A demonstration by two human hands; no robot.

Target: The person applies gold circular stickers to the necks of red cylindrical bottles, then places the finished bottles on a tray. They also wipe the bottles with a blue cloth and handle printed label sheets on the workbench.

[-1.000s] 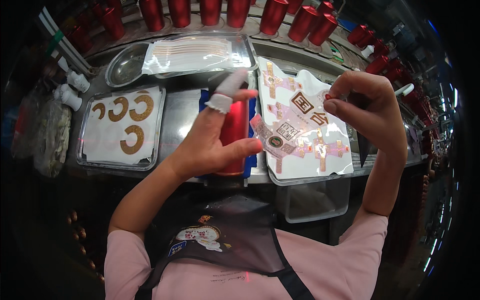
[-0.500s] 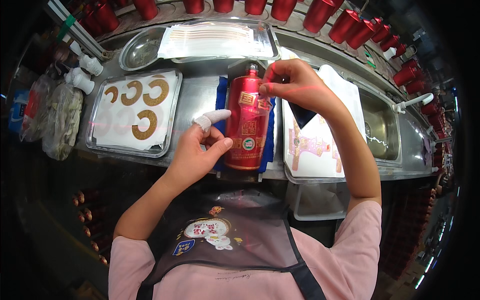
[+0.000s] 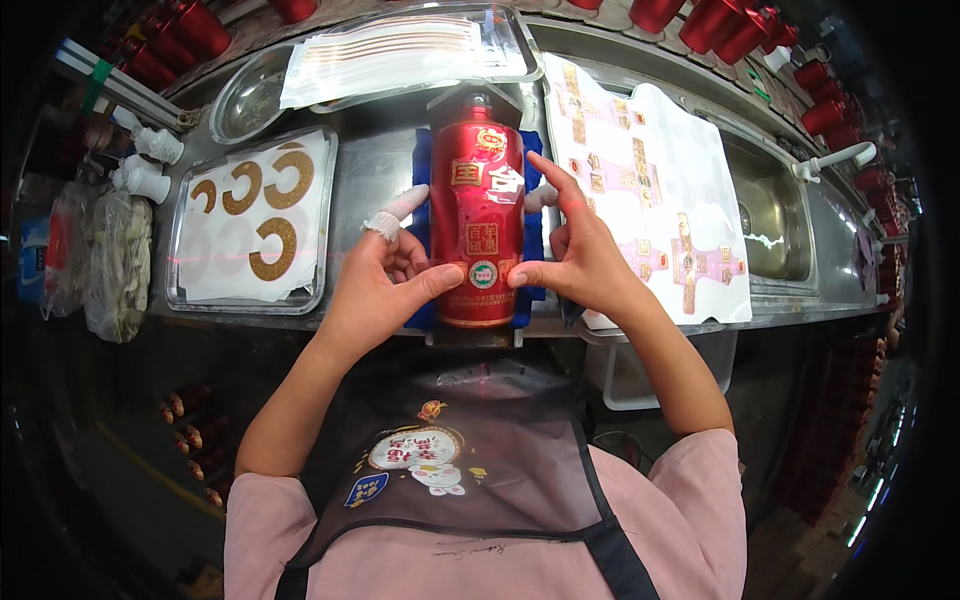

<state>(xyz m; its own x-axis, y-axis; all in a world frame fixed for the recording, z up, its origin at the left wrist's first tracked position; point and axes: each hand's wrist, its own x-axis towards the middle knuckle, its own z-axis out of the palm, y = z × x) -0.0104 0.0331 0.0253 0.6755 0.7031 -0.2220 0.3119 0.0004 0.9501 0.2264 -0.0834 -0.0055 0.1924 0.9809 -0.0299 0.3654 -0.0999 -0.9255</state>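
A glossy red bottle (image 3: 478, 215) with gold print lies on its back on a blue cloth (image 3: 534, 250), neck pointing away from me. My left hand (image 3: 385, 262) grips its left side, thumb on the lower front and a white-covered forefinger along the edge. From the right, my right hand (image 3: 580, 250) presses its thumb near the bottle's round green-and-white emblem. That hand's forefinger stretches up beside the bottle, and another covered fingertip touches its side. A dark edge shows under the right hand; what it belongs to is hidden.
Left stands a metal tray (image 3: 322, 240) with gold C-shaped decals (image 3: 273, 248). White decal sheets (image 3: 700, 180) lie on the right, before a sink (image 3: 765, 215). Behind are a round metal bowl (image 3: 250, 100) and a tray of striped strips (image 3: 385, 55). Red bottles (image 3: 700, 30) line the back.
My right hand has come down from the bottle's upper right, where it pinched a clear film, to its lower right side. A gold mark now shows near the neck. The view has shifted.
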